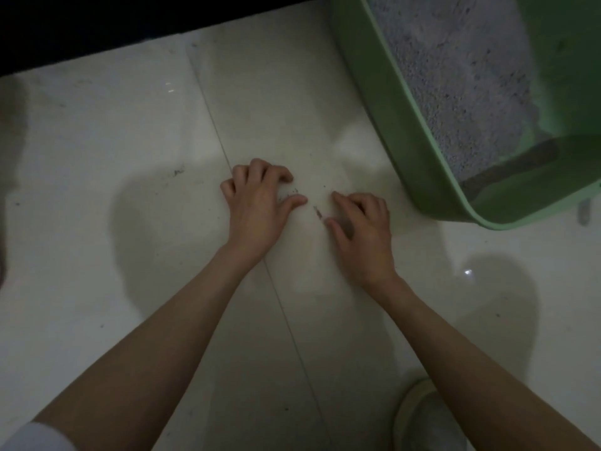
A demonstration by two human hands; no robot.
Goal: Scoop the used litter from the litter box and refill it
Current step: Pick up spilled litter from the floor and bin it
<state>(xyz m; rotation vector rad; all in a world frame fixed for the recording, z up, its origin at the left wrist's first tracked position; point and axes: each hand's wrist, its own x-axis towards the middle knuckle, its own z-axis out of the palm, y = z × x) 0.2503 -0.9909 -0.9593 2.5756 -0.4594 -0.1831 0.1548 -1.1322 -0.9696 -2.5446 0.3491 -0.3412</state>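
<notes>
Both hands down on tile floor (130, 157), left hand (257, 203) and right hand (361, 229) with fingers curled clawlike, grip holding nothing. Rake stray litter grains (318, 212) together slowly, then back into green litter box (390, 102).

You see your left hand (258, 203) and your right hand (361, 229) low on the pale tiled floor (130, 222), near each other, the fingers of both curled with their tips down on the tile, and between them lie a few dark spilled grains (317, 212), which neither hand clearly holds. To the upper right stands the green litter box (390, 102), apart from your right hand, with grey litter (461, 86) inside it and a darker strip at its near end. At the bottom, just beside your right forearm, a pale round object (422, 418) is blurred, and I cannot tell what it is
</notes>
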